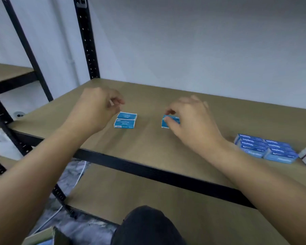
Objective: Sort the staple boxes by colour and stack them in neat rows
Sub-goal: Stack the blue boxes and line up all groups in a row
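Staple box (pixel 165 123), rectangular teal cardboard, pinched by right hand (pixel 191 121); left hand (pixel 94 110) curled, empty.

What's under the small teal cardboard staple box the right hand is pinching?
Only the brown shelf board shows below the teal staple box. The right hand covers its right half, so whether it rests there or on another box cannot be seen.
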Demonstrator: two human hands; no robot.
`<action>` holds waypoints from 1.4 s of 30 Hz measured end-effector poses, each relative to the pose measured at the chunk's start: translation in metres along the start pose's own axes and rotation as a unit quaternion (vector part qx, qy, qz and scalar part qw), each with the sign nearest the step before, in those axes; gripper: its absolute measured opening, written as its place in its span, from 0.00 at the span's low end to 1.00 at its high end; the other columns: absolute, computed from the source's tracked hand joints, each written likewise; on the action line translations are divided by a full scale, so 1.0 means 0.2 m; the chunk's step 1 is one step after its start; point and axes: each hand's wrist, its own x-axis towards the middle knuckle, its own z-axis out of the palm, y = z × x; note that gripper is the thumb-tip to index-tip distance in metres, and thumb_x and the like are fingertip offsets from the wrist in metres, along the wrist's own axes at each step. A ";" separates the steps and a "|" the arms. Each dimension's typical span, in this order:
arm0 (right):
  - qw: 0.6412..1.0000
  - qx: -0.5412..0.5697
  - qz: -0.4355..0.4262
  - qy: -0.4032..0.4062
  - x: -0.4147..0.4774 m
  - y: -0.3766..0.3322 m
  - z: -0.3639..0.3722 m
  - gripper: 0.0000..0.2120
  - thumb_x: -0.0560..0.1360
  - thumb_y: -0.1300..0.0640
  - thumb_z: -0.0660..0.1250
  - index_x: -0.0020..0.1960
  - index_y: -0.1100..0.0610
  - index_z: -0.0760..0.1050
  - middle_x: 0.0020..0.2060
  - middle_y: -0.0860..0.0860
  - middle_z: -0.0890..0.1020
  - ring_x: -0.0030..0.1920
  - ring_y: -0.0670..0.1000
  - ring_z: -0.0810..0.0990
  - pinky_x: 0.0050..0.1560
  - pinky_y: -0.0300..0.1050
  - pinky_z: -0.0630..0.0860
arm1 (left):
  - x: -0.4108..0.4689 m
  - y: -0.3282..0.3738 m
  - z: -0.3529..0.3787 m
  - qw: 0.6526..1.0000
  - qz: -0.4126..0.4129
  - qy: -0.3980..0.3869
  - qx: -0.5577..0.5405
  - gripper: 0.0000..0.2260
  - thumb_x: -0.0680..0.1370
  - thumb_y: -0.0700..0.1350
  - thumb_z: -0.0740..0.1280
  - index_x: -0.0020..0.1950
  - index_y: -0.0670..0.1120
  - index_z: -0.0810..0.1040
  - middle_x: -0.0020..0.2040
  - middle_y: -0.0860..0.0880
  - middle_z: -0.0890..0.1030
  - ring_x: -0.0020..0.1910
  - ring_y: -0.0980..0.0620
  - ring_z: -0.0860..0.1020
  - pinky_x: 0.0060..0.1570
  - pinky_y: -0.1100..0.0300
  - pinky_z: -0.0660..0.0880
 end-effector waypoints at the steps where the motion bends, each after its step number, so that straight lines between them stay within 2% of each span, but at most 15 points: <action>1: 0.999 0.029 -0.025 -0.017 0.06 -0.05 0.03 0.08 0.76 0.56 0.65 0.51 0.52 0.82 0.46 0.50 0.83 0.50 0.56 0.76 0.51 0.50 0.72 | -0.01 -0.04 -0.02 1.000 -0.013 -0.022 0.005 0.06 0.74 0.41 0.71 0.50 0.49 0.84 0.41 0.54 0.79 0.38 0.57 0.76 0.41 0.61 0.69; 4: 0.988 0.048 -0.090 -0.119 0.26 -0.17 0.15 0.18 0.77 0.63 0.61 0.62 0.50 0.79 0.56 0.53 0.82 0.59 0.58 0.75 0.60 0.49 0.71 | -0.08 -0.11 0.01 0.998 0.003 -0.066 0.003 0.09 0.75 0.44 0.71 0.54 0.52 0.84 0.43 0.55 0.77 0.37 0.58 0.74 0.38 0.66 0.68; 7: 0.972 -0.008 -0.124 -0.199 0.41 -0.23 0.25 0.24 0.76 0.66 0.60 0.68 0.47 0.75 0.62 0.53 0.80 0.64 0.59 0.73 0.63 0.49 0.69 | -0.14 -0.16 0.07 0.995 0.029 -0.098 0.020 0.11 0.76 0.47 0.70 0.57 0.53 0.83 0.48 0.51 0.78 0.40 0.51 0.76 0.44 0.58 0.72; 9: 0.958 0.017 -0.122 -0.260 0.47 -0.25 0.27 0.23 0.76 0.66 0.60 0.67 0.49 0.76 0.61 0.53 0.81 0.62 0.57 0.77 0.59 0.45 0.73 | -0.16 -0.19 0.07 0.995 0.045 -0.087 0.019 0.11 0.75 0.47 0.71 0.57 0.52 0.84 0.49 0.50 0.79 0.41 0.50 0.78 0.46 0.57 0.74; 12: 0.939 0.095 -0.093 -0.318 0.53 -0.24 0.29 0.17 0.77 0.66 0.63 0.63 0.56 0.80 0.59 0.53 0.83 0.56 0.51 0.80 0.50 0.37 0.70 | -0.17 -0.23 0.06 0.996 0.045 -0.074 0.006 0.06 0.74 0.48 0.72 0.48 0.49 0.85 0.49 0.51 0.82 0.45 0.49 0.80 0.50 0.53 0.76; 15: 0.940 0.143 -0.070 -0.301 0.53 -0.23 0.32 0.13 0.73 0.60 0.73 0.57 0.58 0.83 0.52 0.53 0.85 0.50 0.51 0.82 0.48 0.41 0.75 | -0.17 -0.27 0.05 0.996 -0.025 -0.091 -0.012 0.06 0.74 0.51 0.71 0.40 0.50 0.80 0.48 0.53 0.83 0.46 0.52 0.79 0.48 0.50 0.76; 17: 0.946 0.150 -0.059 -0.280 0.52 -0.24 0.35 0.12 0.70 0.60 0.76 0.52 0.58 0.83 0.48 0.52 0.84 0.47 0.51 0.81 0.43 0.40 0.74 | -0.17 -0.28 0.04 0.994 -0.052 -0.093 -0.019 0.07 0.74 0.51 0.72 0.39 0.51 0.76 0.45 0.53 0.84 0.45 0.52 0.80 0.46 0.49 0.77; 19: 0.952 0.157 -0.059 -0.258 0.51 -0.25 0.36 0.12 0.67 0.62 0.77 0.49 0.56 0.80 0.46 0.51 0.82 0.45 0.51 0.80 0.38 0.39 0.71 | -0.18 -0.28 0.02 0.994 -0.064 -0.084 -0.025 0.08 0.72 0.50 0.74 0.44 0.51 0.76 0.44 0.53 0.83 0.45 0.53 0.79 0.44 0.57 0.76; 21: 0.953 0.174 -0.061 -0.240 0.49 -0.26 0.35 0.16 0.65 0.64 0.76 0.49 0.52 0.77 0.46 0.51 0.81 0.44 0.50 0.79 0.39 0.40 0.72 | -0.19 -0.28 -0.01 0.993 -0.074 -0.071 -0.058 0.14 0.69 0.48 0.77 0.50 0.51 0.76 0.45 0.55 0.81 0.45 0.55 0.79 0.43 0.65 0.75; 23: 0.950 0.209 -0.058 -0.226 0.46 -0.26 0.30 0.19 0.64 0.65 0.75 0.53 0.54 0.77 0.46 0.50 0.80 0.41 0.47 0.77 0.41 0.41 0.75 | -0.20 -0.28 -0.04 0.990 -0.082 -0.061 -0.098 0.19 0.67 0.46 0.79 0.53 0.53 0.75 0.44 0.56 0.81 0.43 0.55 0.80 0.45 0.62 0.76; 26: 0.927 0.299 -0.044 -0.224 0.37 -0.27 0.16 0.19 0.64 0.70 0.74 0.54 0.59 0.79 0.44 0.51 0.79 0.35 0.44 0.75 0.38 0.35 0.73 | -0.22 -0.25 -0.06 0.986 -0.076 -0.066 -0.135 0.25 0.64 0.44 0.80 0.57 0.56 0.75 0.44 0.55 0.80 0.39 0.53 0.80 0.47 0.56 0.77; 32: 0.888 0.405 0.056 -0.210 0.14 -0.12 -0.10 0.16 0.63 0.71 0.78 0.48 0.61 0.79 0.41 0.54 0.82 0.39 0.47 0.80 0.42 0.40 0.77 | -0.25 -0.13 -0.03 0.954 -0.111 -0.090 -0.262 0.20 0.65 0.39 0.79 0.52 0.56 0.81 0.46 0.55 0.81 0.42 0.54 0.81 0.46 0.64 0.74; 36: 0.865 0.445 0.123 -0.197 -0.01 -0.01 -0.23 0.09 0.70 0.67 0.74 0.49 0.61 0.82 0.45 0.56 0.85 0.42 0.47 0.80 0.44 0.39 0.76 | -0.25 0.05 0.03 0.939 -0.089 -0.126 -0.309 0.19 0.67 0.34 0.77 0.50 0.54 0.82 0.48 0.51 0.83 0.45 0.54 0.82 0.45 0.72 0.74; 39: 0.874 0.421 0.145 -0.196 -0.09 0.05 -0.29 0.07 0.73 0.65 0.70 0.50 0.58 0.82 0.47 0.55 0.85 0.43 0.48 0.80 0.46 0.44 0.78 | -0.25 0.15 0.09 0.939 -0.065 -0.149 -0.304 0.18 0.68 0.34 0.76 0.51 0.53 0.82 0.48 0.51 0.83 0.47 0.53 0.82 0.50 0.66 0.77; 42: 0.891 0.380 0.155 -0.195 -0.13 0.10 -0.34 0.09 0.75 0.65 0.67 0.51 0.56 0.82 0.48 0.55 0.85 0.51 0.56 0.83 0.56 0.52 0.80 | -0.23 0.22 0.14 0.951 -0.043 -0.150 -0.268 0.15 0.68 0.37 0.77 0.47 0.55 0.82 0.45 0.55 0.84 0.45 0.58 0.82 0.51 0.63 0.77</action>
